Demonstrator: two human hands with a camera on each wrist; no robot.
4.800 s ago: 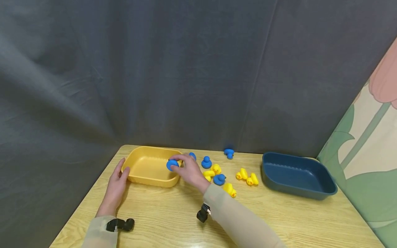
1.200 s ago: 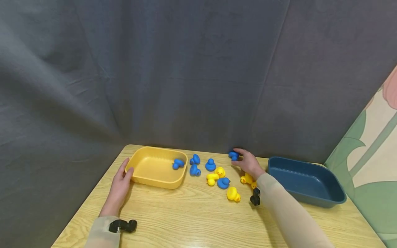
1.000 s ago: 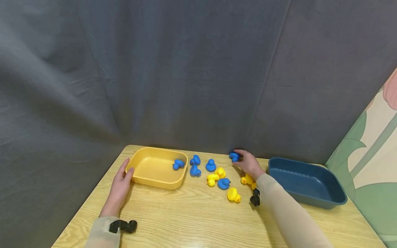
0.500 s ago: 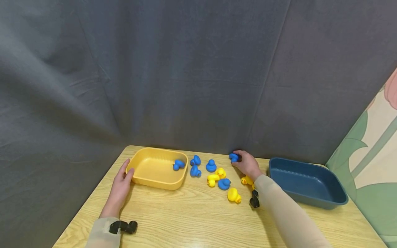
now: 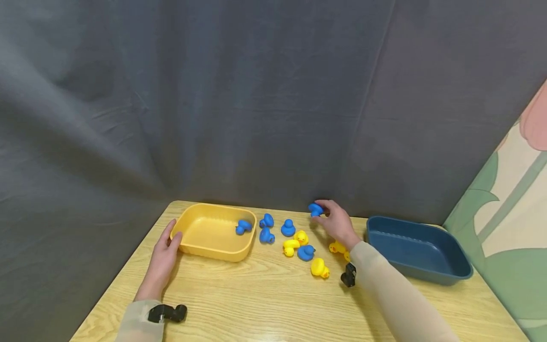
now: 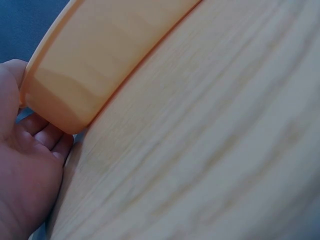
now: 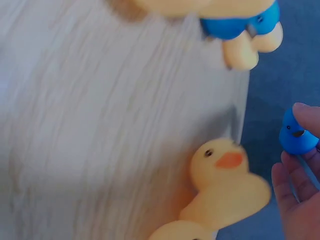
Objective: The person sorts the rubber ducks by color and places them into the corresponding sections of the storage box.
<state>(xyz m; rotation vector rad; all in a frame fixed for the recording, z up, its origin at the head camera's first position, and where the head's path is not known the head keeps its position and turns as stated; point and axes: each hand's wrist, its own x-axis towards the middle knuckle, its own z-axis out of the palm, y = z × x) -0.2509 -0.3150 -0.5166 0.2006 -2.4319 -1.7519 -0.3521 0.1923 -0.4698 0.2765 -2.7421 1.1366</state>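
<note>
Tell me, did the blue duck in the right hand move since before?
Yes: the held blue duck has moved slightly up and left in the head view, judged against the table's back edge.

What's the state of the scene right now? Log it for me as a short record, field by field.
Surface: light wood-grain table
Left grip: holds the yellow, rounded-rectangular, plastic-looking tray at its left end
Right grip: pinches a small blue rubbery-looking toy duck near the far edge
Inside yellow tray: one blue duck
Loose blue ducks: four
Loose yellow ducks: five, two partly hidden
Dark blue, rounded-rectangular, plastic-looking tray: at the right, neither grip on it
Backdrop: dark grey cloth
</note>
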